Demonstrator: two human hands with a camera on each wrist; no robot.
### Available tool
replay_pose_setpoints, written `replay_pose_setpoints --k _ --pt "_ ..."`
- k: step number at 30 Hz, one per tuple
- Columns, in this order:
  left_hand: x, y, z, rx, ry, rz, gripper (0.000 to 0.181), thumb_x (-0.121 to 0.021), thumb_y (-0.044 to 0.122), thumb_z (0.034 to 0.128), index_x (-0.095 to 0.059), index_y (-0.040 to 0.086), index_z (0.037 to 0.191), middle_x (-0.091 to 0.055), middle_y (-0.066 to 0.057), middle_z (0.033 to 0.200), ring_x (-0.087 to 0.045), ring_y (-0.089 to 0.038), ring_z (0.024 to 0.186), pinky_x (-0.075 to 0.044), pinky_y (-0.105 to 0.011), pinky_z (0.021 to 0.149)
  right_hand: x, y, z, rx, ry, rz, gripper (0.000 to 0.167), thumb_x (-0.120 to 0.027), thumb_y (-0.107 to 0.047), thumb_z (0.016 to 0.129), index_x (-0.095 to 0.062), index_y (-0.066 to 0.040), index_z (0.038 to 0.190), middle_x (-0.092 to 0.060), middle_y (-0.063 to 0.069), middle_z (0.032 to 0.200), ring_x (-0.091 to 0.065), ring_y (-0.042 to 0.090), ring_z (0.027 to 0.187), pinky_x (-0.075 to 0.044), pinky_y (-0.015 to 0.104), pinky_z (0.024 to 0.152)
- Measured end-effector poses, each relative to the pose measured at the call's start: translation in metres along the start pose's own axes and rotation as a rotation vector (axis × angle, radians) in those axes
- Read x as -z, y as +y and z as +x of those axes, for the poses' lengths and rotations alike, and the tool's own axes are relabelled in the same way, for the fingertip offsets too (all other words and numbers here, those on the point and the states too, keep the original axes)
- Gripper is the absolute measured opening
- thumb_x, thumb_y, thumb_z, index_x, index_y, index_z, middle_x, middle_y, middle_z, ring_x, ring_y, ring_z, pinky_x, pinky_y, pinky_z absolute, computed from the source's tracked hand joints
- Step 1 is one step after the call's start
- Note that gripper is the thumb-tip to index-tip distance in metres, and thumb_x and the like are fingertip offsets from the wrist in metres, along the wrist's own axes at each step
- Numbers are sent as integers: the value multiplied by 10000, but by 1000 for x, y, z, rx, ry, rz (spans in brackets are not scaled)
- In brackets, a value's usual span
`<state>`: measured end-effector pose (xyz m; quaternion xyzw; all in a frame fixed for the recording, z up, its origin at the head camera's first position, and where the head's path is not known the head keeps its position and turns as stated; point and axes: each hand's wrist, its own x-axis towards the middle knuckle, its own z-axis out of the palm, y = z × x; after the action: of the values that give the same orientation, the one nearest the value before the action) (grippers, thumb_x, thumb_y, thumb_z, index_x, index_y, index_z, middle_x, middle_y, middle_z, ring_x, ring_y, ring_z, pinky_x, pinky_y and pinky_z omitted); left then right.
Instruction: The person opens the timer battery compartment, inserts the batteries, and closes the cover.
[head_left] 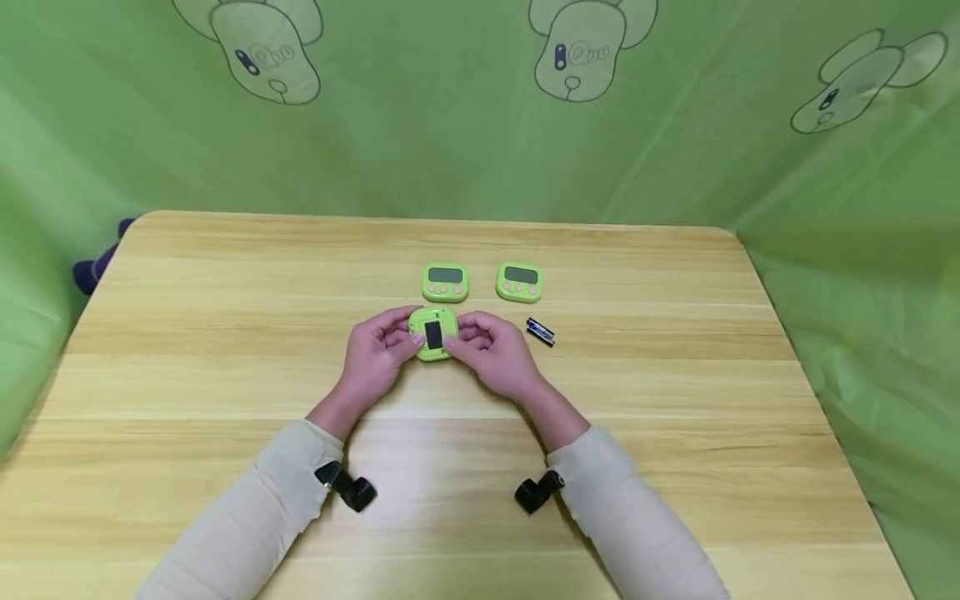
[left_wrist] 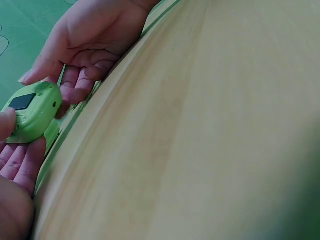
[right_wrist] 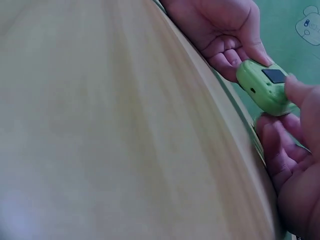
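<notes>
While the left hand (head_left: pixel 372 354) and right hand (head_left: pixel 495 354) pinch opposite sides of a green timer (head_left: pixel 433 333), thumbs on its upturned back, it is held over the wooden table (head_left: pixel 435 508). The work on it looks unfinished; whether its back is open is too small to tell. Just beyond lie two matching timers (head_left: pixel 446 284), screens up. Right of the hands, two batteries (head_left: pixel 540 332) lie loose, apparently not yet used.

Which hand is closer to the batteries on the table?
Right. The right hand is just left of the batteries; the left hand is farther left, on the held green device's far side.
</notes>
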<state>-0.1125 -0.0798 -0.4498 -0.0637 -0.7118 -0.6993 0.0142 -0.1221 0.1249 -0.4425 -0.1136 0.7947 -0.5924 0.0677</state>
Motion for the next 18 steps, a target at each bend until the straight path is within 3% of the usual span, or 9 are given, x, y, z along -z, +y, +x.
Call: replay_pose_setpoints --k 4,7,10,15,18 --pt "-1 -2 0 -17 34 -24 421 -692 -120 866 -608 -66 1275 -684 -211 976 -670 -177 810 -574 -246 750 -4 3 -1 45 -23 -37 329 -775 -120 890 -693 -45 1200 -736 29 938 -668 172 782 -571 286 692" --pt "-3 -3 -1 -29 73 -28 419 -682 -142 863 -612 -64 1269 -670 -220 1049 -664 -227 878 -571 -255 794 -7 4 -3 99 34 10 360 -788 -56 864 -700 -25 1212 -740 77 980 -697 199 798 -590 297 708" --pt "-5 -1 -2 -70 117 29 387 -676 -151 863 -649 -71 1241 -647 -227 1125 -641 -283 973 -559 -274 844 -10 4 -5 174 115 37 361 -806 17 814 -729 -8 1165 -725 133 1043 -705 257 826 -598 314 728" --pt "-8 22 -8 -122 141 141 358 -654 -156 870 -653 -90 1222 -645 -239 1070 -621 -310 952 -545 -258 820 -14 -3 -8 236 181 45 349 -798 125 766 -733 51 1101 -647 251 1201 -665 352 1031 -586 378 817" --pt "-7 28 -11 -102 116 108 383 -618 -174 871 -632 -93 1245 -655 -243 999 -620 -260 869 -544 -226 761 -14 -17 -13 221 169 70 335 -774 163 770 -710 102 1093 -604 298 1251 -637 372 1102 -575 432 840"
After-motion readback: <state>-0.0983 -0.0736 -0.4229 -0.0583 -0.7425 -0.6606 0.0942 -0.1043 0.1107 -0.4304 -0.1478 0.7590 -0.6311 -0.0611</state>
